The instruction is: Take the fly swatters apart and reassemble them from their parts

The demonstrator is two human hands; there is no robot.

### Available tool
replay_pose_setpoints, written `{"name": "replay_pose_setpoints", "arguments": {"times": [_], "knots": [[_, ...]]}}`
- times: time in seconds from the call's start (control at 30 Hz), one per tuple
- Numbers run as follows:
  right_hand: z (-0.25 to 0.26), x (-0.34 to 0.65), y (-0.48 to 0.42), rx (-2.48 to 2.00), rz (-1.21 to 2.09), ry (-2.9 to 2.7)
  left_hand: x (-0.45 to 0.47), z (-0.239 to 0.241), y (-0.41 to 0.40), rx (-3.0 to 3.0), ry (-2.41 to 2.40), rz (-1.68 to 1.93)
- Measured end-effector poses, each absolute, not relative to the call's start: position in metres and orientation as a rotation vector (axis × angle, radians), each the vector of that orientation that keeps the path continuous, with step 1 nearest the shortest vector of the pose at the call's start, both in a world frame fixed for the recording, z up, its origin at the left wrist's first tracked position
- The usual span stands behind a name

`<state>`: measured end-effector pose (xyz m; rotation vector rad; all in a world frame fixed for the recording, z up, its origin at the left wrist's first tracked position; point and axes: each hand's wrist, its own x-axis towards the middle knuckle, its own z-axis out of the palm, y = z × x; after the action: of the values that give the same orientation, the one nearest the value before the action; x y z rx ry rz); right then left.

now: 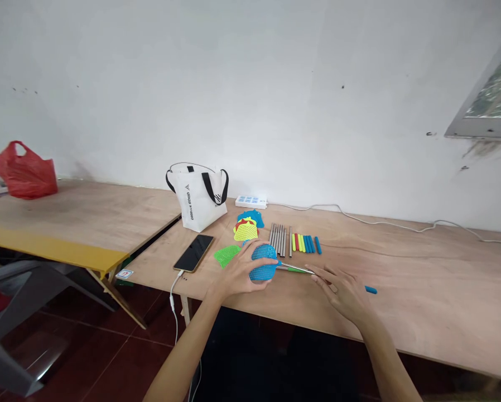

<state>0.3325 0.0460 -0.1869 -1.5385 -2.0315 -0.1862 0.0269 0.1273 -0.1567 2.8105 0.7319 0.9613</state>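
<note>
Well, the left hand (242, 271) is curled round a blue mesh piece (264, 272), with one finger reaching to its narrow end. The right hand (345, 290) is nearly closed, pinching a thin metal rod (284, 265) that runs across to that end. A green strip (295, 270) shows just under the rod, and a blue grip (371, 290) pokes out past the right hand; I can't tell if it is joined on.

To do this part well, I think both hands should keep the mesh and rod in one straight line. It seems best to pinch near the narrow end, so the mesh doesn't bend, and go slowly.

Just left of the left hand lies a green mesh piece (226, 255). Beyond that hand is a pile of yellow, red and blue mesh (245, 231). Past the two hands, metal tubes (279, 237) and bright little grips (304, 243) lie in rows.

Farther left of the left hand is a phone (194, 253) with a dark screen. Beyond it, a white bag (198, 204) has black letters on its side, and I can read "STUDIO". The white power strip (250, 201) past the left hand has blue marks too small to read.
</note>
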Motion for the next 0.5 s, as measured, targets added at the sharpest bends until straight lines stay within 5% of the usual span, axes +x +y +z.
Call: {"name": "replay_pose_setpoints", "arguments": {"times": [0.5], "knots": [[-0.211,0.304,0.053,-1.458,-0.525,-2.148,0.046,-0.165,0.122,2.805,0.614,0.807]]}}
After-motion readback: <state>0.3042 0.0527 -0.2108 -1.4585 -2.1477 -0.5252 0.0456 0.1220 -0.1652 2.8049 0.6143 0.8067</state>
